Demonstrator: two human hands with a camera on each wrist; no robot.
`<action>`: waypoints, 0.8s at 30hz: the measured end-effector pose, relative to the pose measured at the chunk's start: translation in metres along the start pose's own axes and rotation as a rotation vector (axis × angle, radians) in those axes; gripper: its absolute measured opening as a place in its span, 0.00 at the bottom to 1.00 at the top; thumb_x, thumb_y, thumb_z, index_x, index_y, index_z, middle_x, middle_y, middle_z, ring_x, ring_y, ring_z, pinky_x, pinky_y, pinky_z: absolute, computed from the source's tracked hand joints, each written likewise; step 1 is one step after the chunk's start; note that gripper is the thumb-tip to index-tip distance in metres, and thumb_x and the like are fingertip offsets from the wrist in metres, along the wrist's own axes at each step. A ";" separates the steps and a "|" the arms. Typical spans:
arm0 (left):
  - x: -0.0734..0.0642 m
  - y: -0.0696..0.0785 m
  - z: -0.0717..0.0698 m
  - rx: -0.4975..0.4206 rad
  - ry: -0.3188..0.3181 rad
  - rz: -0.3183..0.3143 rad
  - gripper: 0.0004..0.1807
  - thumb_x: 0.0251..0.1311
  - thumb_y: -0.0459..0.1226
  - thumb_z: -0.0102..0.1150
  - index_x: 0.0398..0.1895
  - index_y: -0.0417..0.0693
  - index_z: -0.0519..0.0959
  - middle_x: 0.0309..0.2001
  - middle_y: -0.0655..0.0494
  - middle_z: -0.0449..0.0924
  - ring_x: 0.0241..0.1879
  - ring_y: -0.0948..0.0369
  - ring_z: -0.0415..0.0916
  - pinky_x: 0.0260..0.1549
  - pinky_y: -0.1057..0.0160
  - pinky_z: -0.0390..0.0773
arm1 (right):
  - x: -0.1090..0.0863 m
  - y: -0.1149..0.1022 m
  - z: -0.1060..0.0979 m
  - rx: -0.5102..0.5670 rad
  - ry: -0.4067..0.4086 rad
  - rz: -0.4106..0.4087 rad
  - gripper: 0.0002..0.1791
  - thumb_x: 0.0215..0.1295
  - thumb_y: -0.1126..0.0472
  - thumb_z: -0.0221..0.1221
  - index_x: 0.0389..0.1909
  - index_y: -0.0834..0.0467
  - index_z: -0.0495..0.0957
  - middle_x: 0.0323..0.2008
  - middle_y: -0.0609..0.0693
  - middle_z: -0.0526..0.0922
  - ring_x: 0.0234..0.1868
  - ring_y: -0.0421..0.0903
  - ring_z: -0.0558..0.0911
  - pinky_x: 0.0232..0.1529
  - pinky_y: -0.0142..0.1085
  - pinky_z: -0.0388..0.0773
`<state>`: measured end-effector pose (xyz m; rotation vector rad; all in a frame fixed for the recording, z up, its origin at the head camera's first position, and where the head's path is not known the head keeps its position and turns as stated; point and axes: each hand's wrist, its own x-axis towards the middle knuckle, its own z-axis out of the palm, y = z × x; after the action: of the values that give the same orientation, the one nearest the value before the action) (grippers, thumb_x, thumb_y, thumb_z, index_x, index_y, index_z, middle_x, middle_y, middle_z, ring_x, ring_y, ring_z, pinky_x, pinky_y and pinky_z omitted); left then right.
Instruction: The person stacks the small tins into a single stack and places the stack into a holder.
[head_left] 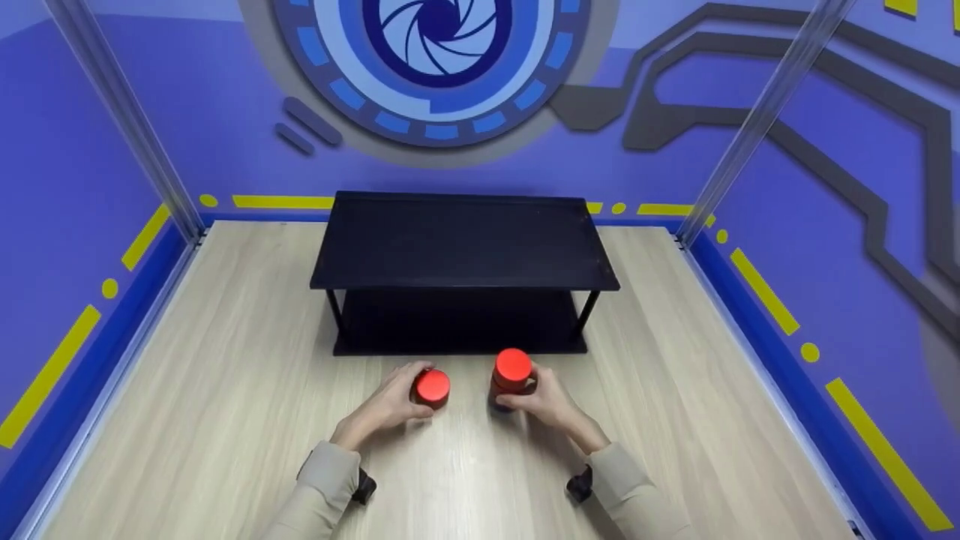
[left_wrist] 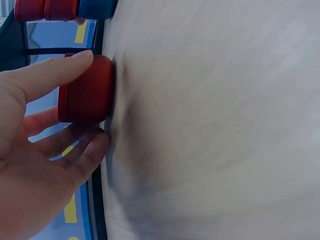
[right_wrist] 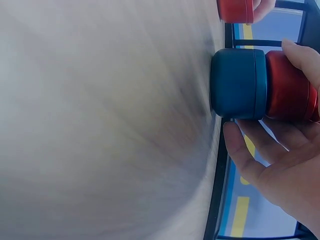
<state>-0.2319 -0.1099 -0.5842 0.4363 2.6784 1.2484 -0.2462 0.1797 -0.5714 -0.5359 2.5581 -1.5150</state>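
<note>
Sleeves [head_left: 319, 484]: they are ending just behind both hands, with dark wrist units [head_left: 365, 487] sitting beside them.
Left hand [head_left: 386, 400]: I'm seeing it gripping a red canister [head_left: 433, 387], thumb on one side, curled fingers around the other, parted only by the canister's width.
Red canister: it is standing upright within the left grip, seemingly on the wooden tabletop [head_left: 450, 487].
Canister risk: its round wall is looking smooth, so a light or uneven pinch could be letting it turn or tip.
Right hand [head_left: 551, 401]: it is holding a stack [head_left: 513, 366] between thumb and bent fingers, spread about as wide as the left.
Stack: it is rising upright in the right hand — a blue canister [right_wrist: 232, 84] lowest, red pieces [right_wrist: 285, 87] above.
Stack risk: the right thumb is pressing a red piece, so a sideways pull could be sliding the pieces apart; I can't tell whether they are interlocking.
Black shelf [head_left: 465, 240]: it is standing just beyond both hands — a forward drift of the right could be knocking the stack against its edge.
Printed wall [head_left: 225, 90]: it is rising behind the shelf, farthest from the hands.
</note>
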 end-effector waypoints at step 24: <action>0.012 0.017 0.002 0.008 0.030 0.006 0.37 0.47 0.34 0.72 0.63 0.46 0.69 0.64 0.44 0.71 0.63 0.44 0.67 0.60 0.42 0.68 | 0.002 0.012 0.002 0.006 0.013 -0.018 0.31 0.48 0.59 0.73 0.53 0.65 0.75 0.47 0.60 0.83 0.42 0.46 0.83 0.41 0.30 0.79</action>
<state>-0.2396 -0.0938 -0.5724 0.4299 2.7095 1.2558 -0.2506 0.1826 -0.5820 -0.5518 2.5640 -1.5363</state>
